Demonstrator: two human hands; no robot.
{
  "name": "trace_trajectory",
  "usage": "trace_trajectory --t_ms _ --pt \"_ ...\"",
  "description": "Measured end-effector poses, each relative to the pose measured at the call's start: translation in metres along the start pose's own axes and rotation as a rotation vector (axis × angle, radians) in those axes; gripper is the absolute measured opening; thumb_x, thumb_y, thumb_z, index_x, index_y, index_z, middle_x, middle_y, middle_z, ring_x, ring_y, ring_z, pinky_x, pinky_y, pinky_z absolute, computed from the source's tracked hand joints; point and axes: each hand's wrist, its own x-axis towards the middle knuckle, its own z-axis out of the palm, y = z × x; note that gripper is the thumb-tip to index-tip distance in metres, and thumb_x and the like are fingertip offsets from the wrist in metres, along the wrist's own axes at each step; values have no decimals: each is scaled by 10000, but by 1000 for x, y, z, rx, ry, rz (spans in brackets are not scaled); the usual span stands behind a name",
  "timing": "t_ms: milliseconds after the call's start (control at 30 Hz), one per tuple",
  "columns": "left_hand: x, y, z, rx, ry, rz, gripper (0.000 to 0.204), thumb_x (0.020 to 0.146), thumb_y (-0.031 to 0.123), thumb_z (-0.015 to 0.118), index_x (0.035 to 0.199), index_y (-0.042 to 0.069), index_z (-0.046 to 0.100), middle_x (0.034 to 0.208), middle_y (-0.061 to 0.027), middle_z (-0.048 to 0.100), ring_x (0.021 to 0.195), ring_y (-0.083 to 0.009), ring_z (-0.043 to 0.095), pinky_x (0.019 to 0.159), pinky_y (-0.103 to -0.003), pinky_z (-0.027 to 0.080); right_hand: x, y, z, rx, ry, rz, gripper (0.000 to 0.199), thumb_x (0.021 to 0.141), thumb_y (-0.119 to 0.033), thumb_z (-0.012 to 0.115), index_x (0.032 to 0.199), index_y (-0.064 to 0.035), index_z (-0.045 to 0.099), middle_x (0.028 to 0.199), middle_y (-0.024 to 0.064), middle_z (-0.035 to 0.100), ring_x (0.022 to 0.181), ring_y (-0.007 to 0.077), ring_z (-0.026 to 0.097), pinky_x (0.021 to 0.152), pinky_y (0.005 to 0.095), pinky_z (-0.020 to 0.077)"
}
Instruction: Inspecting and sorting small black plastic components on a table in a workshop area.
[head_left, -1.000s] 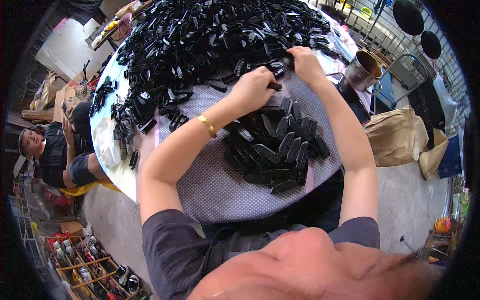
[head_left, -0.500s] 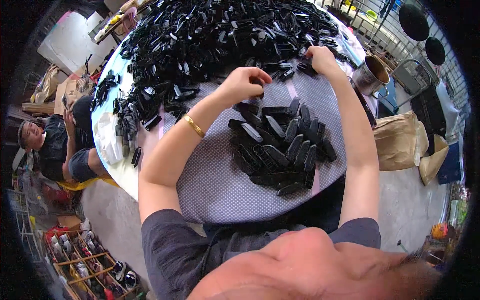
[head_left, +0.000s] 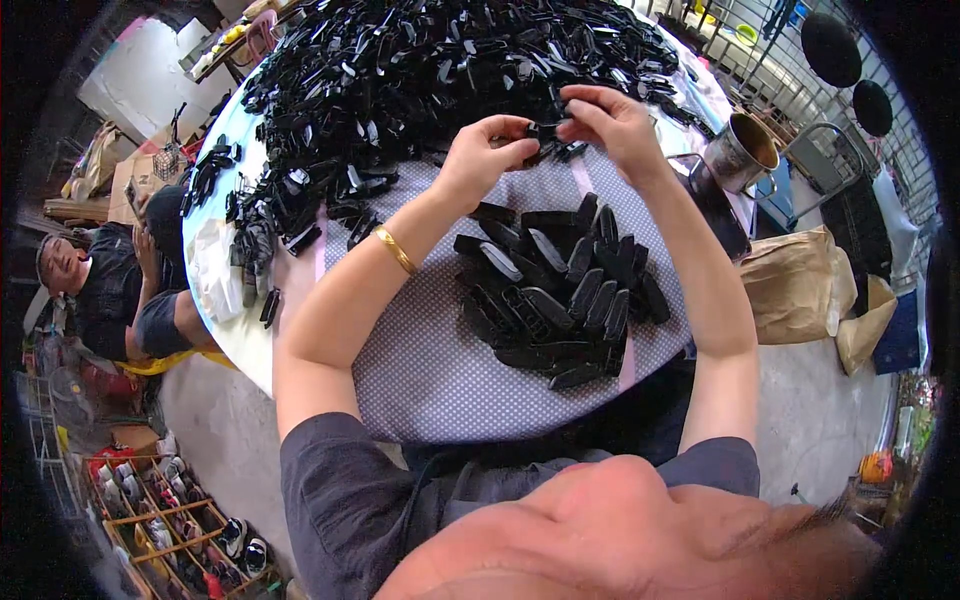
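Note:
Both of my hands meet at the near edge of a big heap of small black plastic pieces (head_left: 400,80). In my left hand (head_left: 482,160), thumb and fingers pinch a small black plastic piece (head_left: 534,130). Close beside it, my right hand (head_left: 615,130) has its fingers bent in a pinch on a dark piece, which blends into the heap behind it. Below the hands, a smaller pile of long, narrow black plastic pieces (head_left: 560,290) lies on the dotted cloth (head_left: 430,340), many of them side by side.
A metal pot (head_left: 735,155) stands at the table's right, near a brown paper bag (head_left: 795,285). White plastic (head_left: 213,270) and loose black pieces lie along the left rim. A person (head_left: 110,290) sits to the left. A shoe rack (head_left: 165,520) is at lower left.
My right hand has come left from the heap's right part to meet my left hand. My left hand has turned slightly, and the small black piece now shows at its fingertips.

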Motion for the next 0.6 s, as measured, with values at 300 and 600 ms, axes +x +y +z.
trace_trajectory --t_ms 300,600 --pt "1 -6 -5 -207 69 40 315 773 1 627 1080 -34 564 918 -96 623 803 -126 593 730 -235 503 -9 17 16 -54 -88 90 214 823 -159 595 965 -3 632 815 52 631 684 88 589 529 216 498" --pt "-1 -4 5 -300 76 58 277 806 55 611 1072 -17 584 945 -86 626 799 -118 594 746 -233 495 -12 23 27 -808 110 -744 134 826 -69 575 921 22 598 840 35 593 609 97 565 515 211 458"
